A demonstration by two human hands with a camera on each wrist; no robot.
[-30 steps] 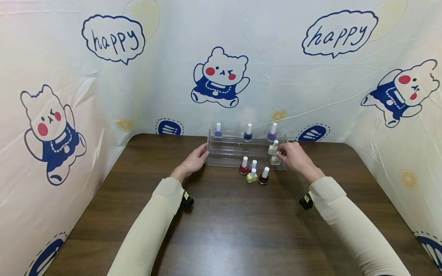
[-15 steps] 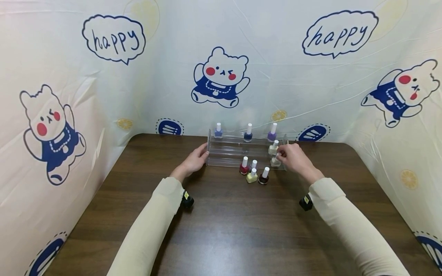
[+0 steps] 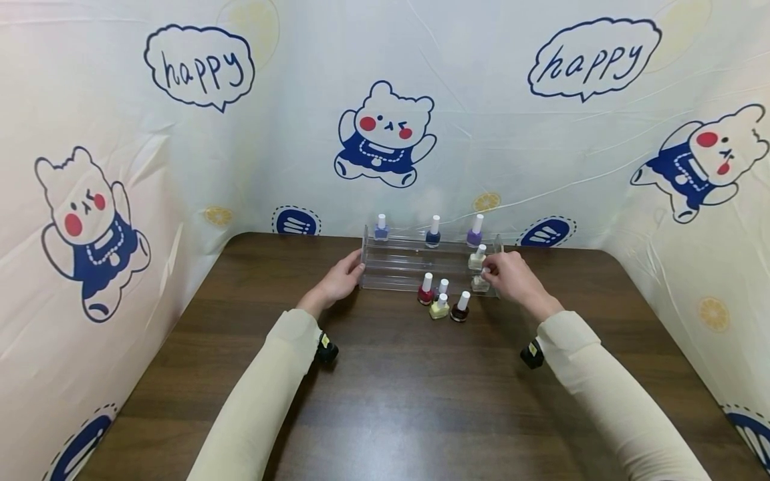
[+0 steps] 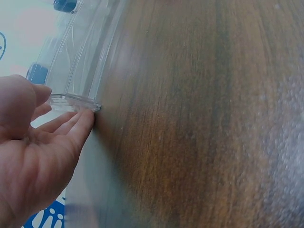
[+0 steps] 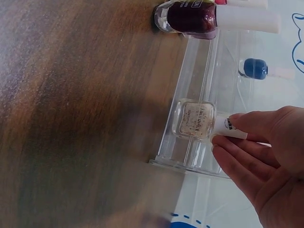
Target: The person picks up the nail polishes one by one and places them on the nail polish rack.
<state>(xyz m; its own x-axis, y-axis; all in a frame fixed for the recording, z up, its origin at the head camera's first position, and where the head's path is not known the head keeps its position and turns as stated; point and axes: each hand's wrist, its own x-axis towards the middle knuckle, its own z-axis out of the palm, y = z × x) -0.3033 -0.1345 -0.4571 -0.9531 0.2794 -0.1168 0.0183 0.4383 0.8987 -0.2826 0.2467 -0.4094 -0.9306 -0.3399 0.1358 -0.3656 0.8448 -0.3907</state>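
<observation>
My right hand pinches the white cap of a clear, speckled nail polish bottle between thumb and fingers. The bottle stands in the lowest tier of a clear stepped display rack, near its right end. My left hand rests against the rack's left end, fingertips right at its bottom corner in the left wrist view. Just above the held bottle, a pale nail polish bottle sits on the middle tier. Light blue, dark blue and purple polish bottles stand along the top tier.
In front of the rack, a red polish bottle, a yellow one and a dark one stand on the brown wooden table; another white cap shows behind the yellow bottle. A printed cloth hangs behind the table.
My right hand has lowered very slightly, and the speckled bottle sits a little lower in the bottom tier. My left hand has stayed at the rack's left end.
</observation>
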